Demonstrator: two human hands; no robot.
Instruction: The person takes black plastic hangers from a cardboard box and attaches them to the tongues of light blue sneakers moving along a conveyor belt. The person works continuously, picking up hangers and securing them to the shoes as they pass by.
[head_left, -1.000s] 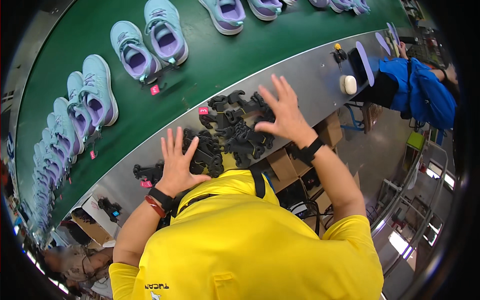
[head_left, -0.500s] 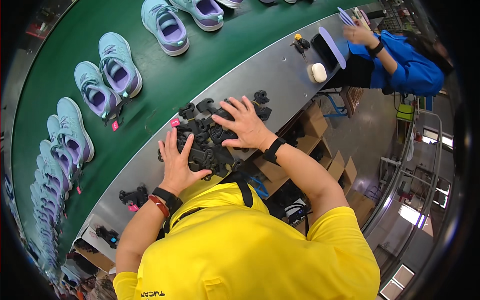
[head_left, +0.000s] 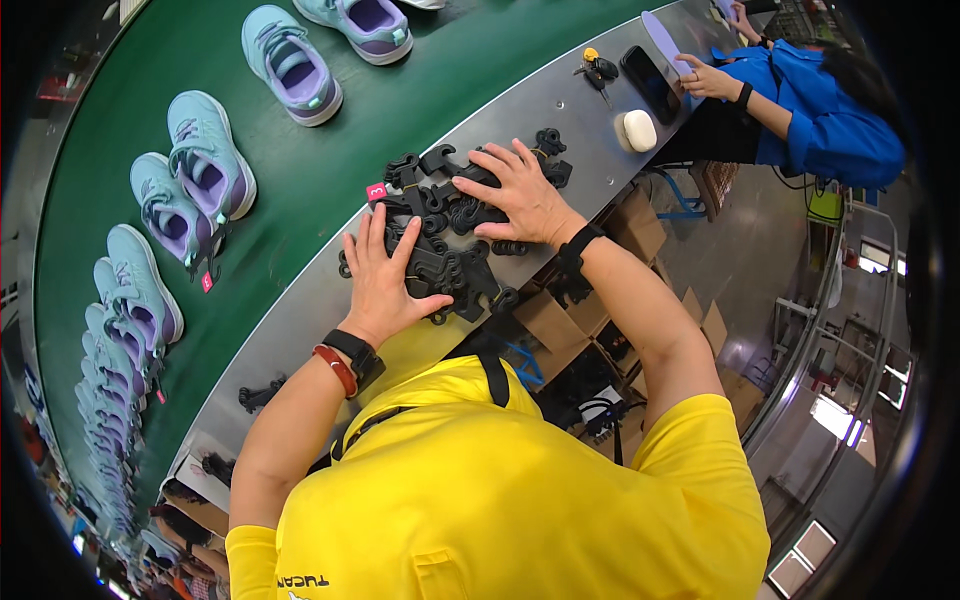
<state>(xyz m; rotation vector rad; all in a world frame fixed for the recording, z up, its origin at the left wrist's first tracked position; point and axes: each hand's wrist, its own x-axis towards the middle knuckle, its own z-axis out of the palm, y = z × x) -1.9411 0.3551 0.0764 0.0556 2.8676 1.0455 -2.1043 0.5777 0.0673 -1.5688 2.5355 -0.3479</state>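
Observation:
A loose heap of small black plastic shoe hangers [head_left: 436, 268] lies on the metal ledge in front of me, some bundled with thin bands. My left hand [head_left: 385, 290] rests on the near left side of the heap with its fingers spread. Across the heap's right side lies my right hand [head_left: 525, 200], its fingers also spread and flat. Neither hand grips a hanger. A pink tag [head_left: 376, 191] shows at the heap's left edge, just above my left fingertips. The hangers under both palms are hidden.
Pairs of teal and purple sneakers [head_left: 212, 160] line the green belt [head_left: 330, 180] beyond the ledge. Further right are keys [head_left: 597, 72], a phone [head_left: 650, 85] and a white rounded case [head_left: 638, 130]. A co-worker in blue [head_left: 800, 110] holds a purple insole [head_left: 664, 42]. Cardboard boxes [head_left: 560, 335] stand below.
Both my hands and the hanger heap have shifted right along the ledge. The sneakers have moved left in view. The co-worker's hand has come down onto the purple insole.

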